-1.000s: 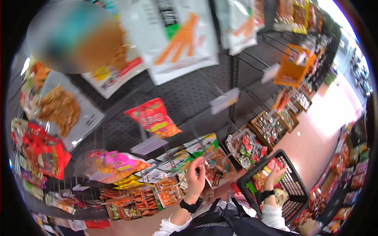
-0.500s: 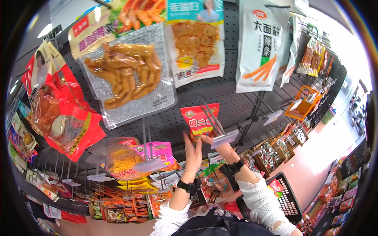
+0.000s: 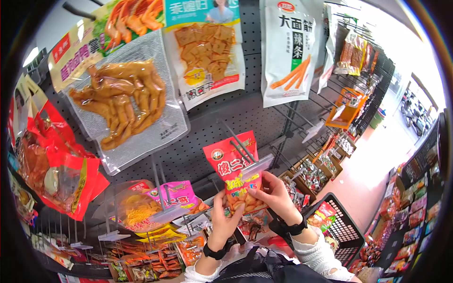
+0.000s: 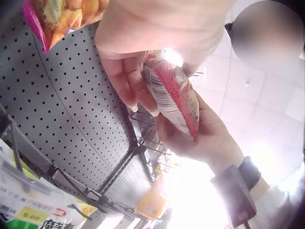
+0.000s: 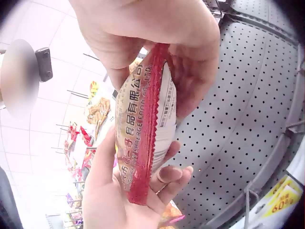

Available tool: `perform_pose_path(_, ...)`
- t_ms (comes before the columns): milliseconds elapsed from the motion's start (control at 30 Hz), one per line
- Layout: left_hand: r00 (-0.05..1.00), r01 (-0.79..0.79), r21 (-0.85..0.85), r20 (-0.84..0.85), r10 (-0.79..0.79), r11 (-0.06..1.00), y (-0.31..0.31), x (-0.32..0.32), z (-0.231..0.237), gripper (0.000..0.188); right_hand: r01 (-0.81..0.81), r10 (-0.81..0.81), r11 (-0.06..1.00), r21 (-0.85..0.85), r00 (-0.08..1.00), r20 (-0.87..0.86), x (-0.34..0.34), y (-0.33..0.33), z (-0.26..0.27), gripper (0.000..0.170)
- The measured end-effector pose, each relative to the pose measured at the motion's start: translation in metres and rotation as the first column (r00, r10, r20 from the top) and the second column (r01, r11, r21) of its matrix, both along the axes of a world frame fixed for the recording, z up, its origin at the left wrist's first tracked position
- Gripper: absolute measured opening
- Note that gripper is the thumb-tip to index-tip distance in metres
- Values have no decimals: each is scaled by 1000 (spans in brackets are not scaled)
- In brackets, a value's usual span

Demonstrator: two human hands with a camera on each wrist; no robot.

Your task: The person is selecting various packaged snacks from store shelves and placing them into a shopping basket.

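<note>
A red snack bag [image 3: 231, 165] with peanuts pictured on its front is at a wire display hook [image 3: 241, 150], whose prongs and price-tag holder [image 3: 257, 166] cross in front of it. My left hand [image 3: 223, 221] grips the bag's lower left side, thumb on the front. On the lower right, my right hand [image 3: 278, 198] pinches it with the thumb in front. Both wrist views look at the bag's bottom end, with its red crimped seam [image 5: 145, 129] and a barcode [image 4: 159, 88] on the back. The fingers behind the bag are partly hidden.
Vacuum-packed duck feet [image 3: 127, 104], a tofu-snack bag [image 3: 207, 56] and a white snack bag [image 3: 290, 52] hang above. A pink snack bag [image 3: 177, 195] hangs left of my hands. A black shopping basket [image 3: 349, 236] with packets stands at lower right, beside the aisle floor [image 3: 361, 165].
One second ago the hands were apart, the right over the basket. They came together at the red bag's lower edge and now hold both its sides. The head view has shifted.
</note>
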State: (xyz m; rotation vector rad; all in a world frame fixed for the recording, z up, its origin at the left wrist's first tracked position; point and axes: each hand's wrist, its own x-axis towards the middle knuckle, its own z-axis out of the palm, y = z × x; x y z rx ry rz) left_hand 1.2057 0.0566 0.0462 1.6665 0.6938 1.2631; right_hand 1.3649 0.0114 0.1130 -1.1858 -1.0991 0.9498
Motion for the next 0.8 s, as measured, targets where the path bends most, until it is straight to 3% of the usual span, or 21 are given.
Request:
perform_pose_path(133, 997, 53, 44, -53, -50, 998, -17, -5, 1, 60, 22, -21, 999, -38, 999, 45, 4, -24, 4, 52)
perform_pose_path(233, 996, 83, 122, -32, -80, 989, -26, -4, -10, 60, -6, 4, 998, -61, 1000, -22, 4, -45, 16, 54)
perform_pose_path(300, 975, 18, 159, 214, -53, 987, -35, -4, -16, 51, -28, 29, 997, -75, 999, 16, 7, -58, 12, 54)
perform_pose_path(367, 993, -28, 230, 118, 0, 973, -40, -12, -28, 42, -55, 54, 998, -36, 998, -13, 7, -70, 8, 54)
perform_pose_path(433, 990, -96, 340, 131, 55, 936, -46, -12, -30, 38, -78, 77, 997, -11, 996, -39, 8, -81, 2, 54)
perform_pose_path(500, 982, -44, 306, 186, -14, 951, -53, 5, -24, 32, -48, 46, 999, -10, 995, -88, 15, -90, -12, 54)
perform_pose_path(567, 998, -22, 76, -56, 26, 997, -58, 15, -26, 26, 50, -73, 990, -129, 981, -178, 23, -101, -40, 54)
perform_pose_path(600, 984, 68, 107, -169, -50, 992, -55, 29, -29, 22, 88, -130, 984, -152, 947, -293, 31, -110, -57, 53)
perform_pose_path(633, 925, 161, -50, -340, -168, 986, -58, 40, -28, 20, 115, -175, 979, -169, 901, -397, 37, -116, -76, 52)
perform_pose_path(700, 803, 286, -1, -545, -240, 958, -64, 68, -42, 22, 274, -343, 927, -256, 896, -283, 57, -145, -121, 47)
perform_pose_path(733, 712, 361, -139, -597, -369, 922, -73, 80, -35, 25, 371, -440, 890, -265, 852, -285, 67, -162, -142, 45)
perform_pose_path(767, 637, 430, -124, -661, -398, 894, -79, 86, -49, 25, 457, -526, 846, -275, 801, -287, 78, -179, -164, 44)
perform_pose_path(800, 629, 465, -188, -617, -473, 865, -88, 95, -51, 24, 542, -636, 759, -361, 737, -229, 94, -198, -187, 42)
